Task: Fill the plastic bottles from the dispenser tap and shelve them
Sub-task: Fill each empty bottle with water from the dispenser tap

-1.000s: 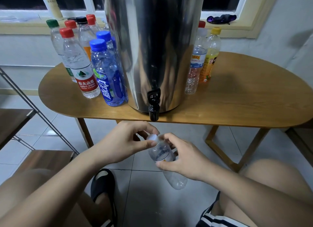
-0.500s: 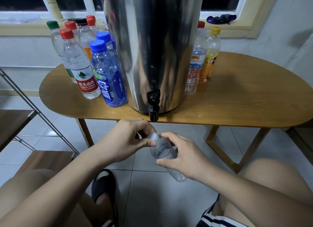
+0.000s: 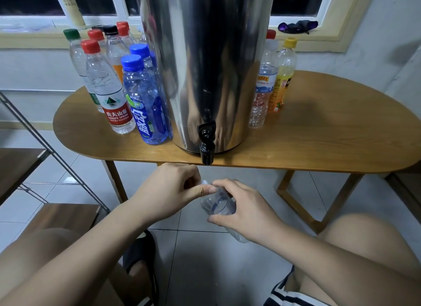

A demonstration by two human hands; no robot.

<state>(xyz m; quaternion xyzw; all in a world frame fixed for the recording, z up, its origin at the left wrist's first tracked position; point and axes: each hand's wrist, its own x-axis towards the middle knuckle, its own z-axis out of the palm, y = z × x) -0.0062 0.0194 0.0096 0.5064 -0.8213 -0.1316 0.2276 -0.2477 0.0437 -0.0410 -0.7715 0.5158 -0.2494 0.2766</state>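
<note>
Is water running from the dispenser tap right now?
No: nothing streams from the black tap; the left hand and right hand hold the clear bottle lower down.

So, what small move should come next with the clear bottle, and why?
Probably twist the small white cap off: the left hand pinches it, the right hand grips the clear plastic bottle, which looks empty, just below the black tap.

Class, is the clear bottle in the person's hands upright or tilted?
Tilted. The bottle slants: the left hand pinches its cap up high, and its base pokes out lower, beyond the right hand gripping its middle.
</note>
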